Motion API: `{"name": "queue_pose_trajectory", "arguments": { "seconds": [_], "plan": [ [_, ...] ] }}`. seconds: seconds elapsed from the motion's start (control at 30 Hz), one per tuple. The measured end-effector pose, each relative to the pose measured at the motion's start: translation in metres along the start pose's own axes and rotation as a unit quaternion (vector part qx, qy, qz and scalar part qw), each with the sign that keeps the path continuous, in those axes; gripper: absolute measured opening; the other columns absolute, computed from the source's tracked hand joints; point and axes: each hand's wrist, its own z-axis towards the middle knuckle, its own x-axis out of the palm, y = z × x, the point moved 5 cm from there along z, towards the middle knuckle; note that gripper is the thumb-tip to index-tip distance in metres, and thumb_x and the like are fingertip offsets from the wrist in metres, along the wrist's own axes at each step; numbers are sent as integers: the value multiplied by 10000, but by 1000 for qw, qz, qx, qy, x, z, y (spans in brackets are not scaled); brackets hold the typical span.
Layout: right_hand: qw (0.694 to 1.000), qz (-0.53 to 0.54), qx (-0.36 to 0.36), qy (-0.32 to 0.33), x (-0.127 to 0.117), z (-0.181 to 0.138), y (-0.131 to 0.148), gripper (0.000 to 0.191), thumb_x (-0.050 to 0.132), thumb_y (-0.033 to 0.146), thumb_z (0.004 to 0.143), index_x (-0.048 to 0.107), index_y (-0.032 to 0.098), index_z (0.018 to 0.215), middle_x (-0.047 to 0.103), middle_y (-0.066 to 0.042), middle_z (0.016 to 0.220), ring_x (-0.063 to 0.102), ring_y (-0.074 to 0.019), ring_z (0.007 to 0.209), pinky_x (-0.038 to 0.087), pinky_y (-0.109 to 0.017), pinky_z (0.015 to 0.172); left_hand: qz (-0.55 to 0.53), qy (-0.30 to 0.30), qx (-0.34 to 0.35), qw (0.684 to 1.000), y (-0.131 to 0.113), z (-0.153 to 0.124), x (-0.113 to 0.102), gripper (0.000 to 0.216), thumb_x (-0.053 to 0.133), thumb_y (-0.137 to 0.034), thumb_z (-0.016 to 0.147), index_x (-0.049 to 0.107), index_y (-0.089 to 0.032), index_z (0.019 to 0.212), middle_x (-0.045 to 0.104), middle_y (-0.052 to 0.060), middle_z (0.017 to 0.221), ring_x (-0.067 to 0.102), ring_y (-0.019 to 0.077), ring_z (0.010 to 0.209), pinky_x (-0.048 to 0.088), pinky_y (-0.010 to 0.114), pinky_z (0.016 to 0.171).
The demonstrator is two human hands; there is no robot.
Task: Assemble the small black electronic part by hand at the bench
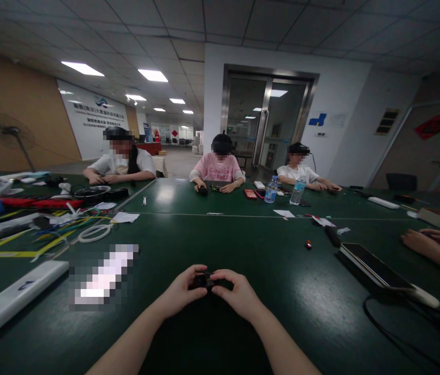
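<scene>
Near the front middle of the dark green table [278, 250], a small black object [203, 281] sits between my two hands, low over the tabletop. My left hand [178, 292] is closed on its left side, thumb below and fingers curled above. From the other side, my right hand [242, 296] grips it with thumb and fingertips. My fingers cover much of the object, and its exact kind cannot be made out.
Left are a blurred-out phone-like item [106, 273], a long white device [19, 297] and tangled cables [95, 233]. Right are a dark-screened phone [376, 265] and another person's hands [426, 245]. Water bottles [298, 191] stand farther back, before several seated people.
</scene>
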Motion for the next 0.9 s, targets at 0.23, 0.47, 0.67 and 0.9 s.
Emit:
{"name": "queue_pose_trajectory", "arguments": {
  "seconds": [0.23, 0.47, 0.67, 0.9],
  "plan": [
    [1000, 0, 14, 9, 0, -1, 2, 239, 612, 219, 743, 637, 264, 977, 616, 3, 1083, 546, -200, 1062, 399, -376, 957, -23, 26, -7, 999, -4, -2, 3, 364, 642, -211, 761, 454, -213, 1074, 587, 12, 947, 573, 191, 905, 434, 335, 789],
    [1000, 13, 7, 5, 1, 0, 1, 263, 616, 225, 740, 621, 264, 1000, 629, 6, 1044, 560, -199, 1032, 411, -365, 933, -53, 29, -14, 998, 1, -1, 4, 518, 658, -243, 751, 380, -240, 1188, 582, 40, 995, 569, 197, 892, 423, 344, 775],
    [1000, 16, 9, 11, 2, 1, -2, 252, 613, 218, 736, 619, 257, 985, 623, 6, 1040, 561, -196, 1021, 420, -357, 923, -48, 30, -10, 998, 1, 0, 4, 419, 665, -258, 747, 444, -233, 1103, 578, 28, 971, 565, 184, 865, 422, 326, 756],
    [999, 4, 33, 18, 1, -2, 4, 303, 596, 219, 750, 591, 273, 1049, 611, 9, 1058, 552, -187, 1031, 422, -360, 921, -62, 40, -10, 997, -2, -1, 5, 391, 657, -245, 760, 444, -235, 1088, 588, 12, 956, 567, 172, 864, 425, 302, 741]
  ]
}}
